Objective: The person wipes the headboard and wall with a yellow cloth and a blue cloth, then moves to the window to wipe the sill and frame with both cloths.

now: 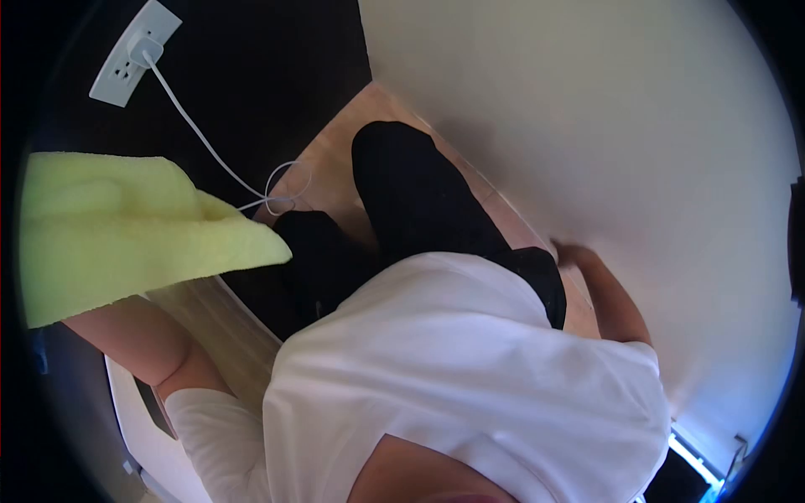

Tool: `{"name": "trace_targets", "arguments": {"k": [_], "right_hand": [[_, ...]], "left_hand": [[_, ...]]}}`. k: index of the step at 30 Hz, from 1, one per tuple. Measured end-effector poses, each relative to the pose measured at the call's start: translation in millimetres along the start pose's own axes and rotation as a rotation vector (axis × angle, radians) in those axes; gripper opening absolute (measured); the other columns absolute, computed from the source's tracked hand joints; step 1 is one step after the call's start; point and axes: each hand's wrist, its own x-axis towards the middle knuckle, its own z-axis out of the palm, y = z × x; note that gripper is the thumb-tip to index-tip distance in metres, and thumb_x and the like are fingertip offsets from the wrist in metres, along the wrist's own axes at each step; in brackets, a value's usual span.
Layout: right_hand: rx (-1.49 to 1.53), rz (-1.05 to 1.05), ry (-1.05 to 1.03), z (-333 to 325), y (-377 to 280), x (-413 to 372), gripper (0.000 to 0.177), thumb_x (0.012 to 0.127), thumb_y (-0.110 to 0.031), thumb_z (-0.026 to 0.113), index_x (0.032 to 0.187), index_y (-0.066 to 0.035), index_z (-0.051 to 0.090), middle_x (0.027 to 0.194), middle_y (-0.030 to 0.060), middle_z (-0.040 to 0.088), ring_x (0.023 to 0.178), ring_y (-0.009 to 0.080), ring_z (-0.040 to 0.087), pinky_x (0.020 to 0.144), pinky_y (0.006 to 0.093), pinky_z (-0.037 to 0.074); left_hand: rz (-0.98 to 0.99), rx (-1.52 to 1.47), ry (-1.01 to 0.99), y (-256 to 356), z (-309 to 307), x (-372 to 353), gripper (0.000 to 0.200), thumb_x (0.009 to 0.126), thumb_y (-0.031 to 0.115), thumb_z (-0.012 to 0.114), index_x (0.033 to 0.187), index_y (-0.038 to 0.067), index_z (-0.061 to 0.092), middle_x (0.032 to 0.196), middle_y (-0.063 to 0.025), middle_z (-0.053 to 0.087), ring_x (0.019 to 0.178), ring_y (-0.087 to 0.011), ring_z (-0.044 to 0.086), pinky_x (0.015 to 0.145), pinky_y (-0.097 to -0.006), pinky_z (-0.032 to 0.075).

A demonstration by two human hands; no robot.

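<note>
White shirt [470, 352] | yellow cloth [126, 226] hides left hand | right hand [568, 251] against wall [629, 126]

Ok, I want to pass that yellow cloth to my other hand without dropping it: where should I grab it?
Probably pinch the yellow cloth at its pointed free corner, coming from the right, above the legs. That corner juts out clear; the wide part drapes over the left arm, hiding the hand.

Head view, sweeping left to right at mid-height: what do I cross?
Yellow cloth → knee in black trousers → right hand → white wall. I left out the socket and cable, which overlap the cloth.
</note>
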Motion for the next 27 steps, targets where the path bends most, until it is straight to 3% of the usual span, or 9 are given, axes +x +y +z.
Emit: {"name": "trace_targets", "arguments": {"k": [4,9,13,15,17,21,23,25,27], "right_hand": [[0.17,-0.214,0.696,-161.3,-152.1,-81.1,0.027,0.084,-0.023,0.051,0.085,0.0,0.066,0.088,0.0239,0.062,0.084,0.04,0.059,0.076,0.0471,0.046],[0.005,-0.321,0.508,-194.3,-161.5,-52.0,0.042,0.087,-0.031,0.051,0.108,0.004,0.059,0.1,0.0262,0.061,0.086,0.0368,0.062,0.074,0.0442,0.048],[1.025,-0.346,-0.251,-104.9,-97.2,-39.0,0.051,0.088,-0.028,0.052,0.129,-0.001,0.043,0.116,0.0191,0.057,0.102,0.0251,0.059,0.089,0.0397,0.043],[-0.137,-0.029,-0.238,-30.1,-40.8,-4.4,0.045,0.086,-0.028,0.053,0.126,-0.006,0.05,0.12,0.016,0.056,0.112,0.0267,0.052,0.093,0.0365,0.039],[-0.521,0.083,-0.481,-40.5,-53.3,-54.9,0.043,0.086,-0.03,0.053,0.122,-0.006,0.053,0.12,0.0159,0.056,0.112,0.0306,0.052,0.094,0.0384,0.039],[0.461,-0.373,0.334,-130.5,-126.2,-106.3,0.037,0.092,-0.025,0.045,0.12,-0.004,0.052,0.107,0.0216,0.06,0.1,0.0367,0.056,0.089,0.0403,0.042],[0.727,-0.72,0.545,-159.4,-173.3,-106.3,0.047,0.093,-0.03,0.044,0.133,-0.007,0.039,0.132,0.0195,0.044,0.121,0.0337,0.043,0.1,0.0371,0.034],[0.41,-1.144,0.583,-160.9,-217.5,-97.0,0.051,0.093,-0.034,0.043,0.137,-0.01,0.033,0.141,0.0191,0.031,0.129,0.0355,0.031,0.105,0.0386,0.028],[0.04,-0.997,0.691,-147.1,-212.9,-67.9,0.055,0.093,-0.038,0.042,0.139,-0.009,0.029,0.143,0.0203,0.025,0.132,0.0357,0.024,0.108,0.0396,0.023]], "left_hand": [[-0.001,0.031,0.035,-0.4,-18.0,6.0,0.047,0.08,0.025,0.059,0.112,-0.007,0.05,0.103,-0.0196,0.059,0.093,-0.0256,0.06,0.081,-0.033,0.049],[-0.007,0.045,0.065,1.0,-38.2,15.8,0.044,0.08,0.024,0.059,0.111,-0.007,0.052,0.102,-0.0188,0.059,0.091,-0.025,0.06,0.081,-0.0328,0.049],[-0.007,0.065,0.082,0.3,-47.5,20.3,0.043,0.08,0.023,0.059,0.11,-0.006,0.052,0.101,-0.0181,0.06,0.09,-0.0246,0.06,0.08,-0.0327,0.049],[-0.008,0.076,0.083,1.1,-50.3,24.6,0.042,0.079,0.022,0.059,0.109,-0.006,0.053,0.101,-0.0178,0.06,0.09,-0.0244,0.061,0.08,-0.0326,0.049],[-0.005,0.085,0.083,1.7,-51.0,25.8,0.041,0.079,0.022,0.059,0.109,-0.006,0.053,0.1,-0.0175,0.06,0.089,-0.0242,0.061,0.08,-0.0325,0.049],[-0.011,0.105,0.085,1.6,-51.9,28.2,0.039,0.079,0.021,0.059,0.107,-0.006,0.054,0.099,-0.0168,0.061,0.088,-0.0237,0.061,0.079,-0.0323,0.05],[-0.008,0.094,0.08,0.2,-48.9,30.0,0.038,0.079,0.02,0.059,0.107,-0.005,0.055,0.099,-0.0165,0.061,0.088,-0.0235,0.061,0.079,-0.0323,0.05],[-0.008,0.092,0.073,-0.3,-48.8,31.7,0.037,0.079,0.02,0.059,0.106,-0.005,0.055,0.098,-0.0162,0.061,0.087,-0.0233,0.061,0.078,-0.0322,0.05],[-0.005,0.093,0.072,1.0,-48.0,32.2,0.036,0.079,0.019,0.059,0.106,-0.005,0.056,0.098,-0.0159,0.061,0.087,-0.0231,0.061,0.078,-0.0321,0.05]]}}
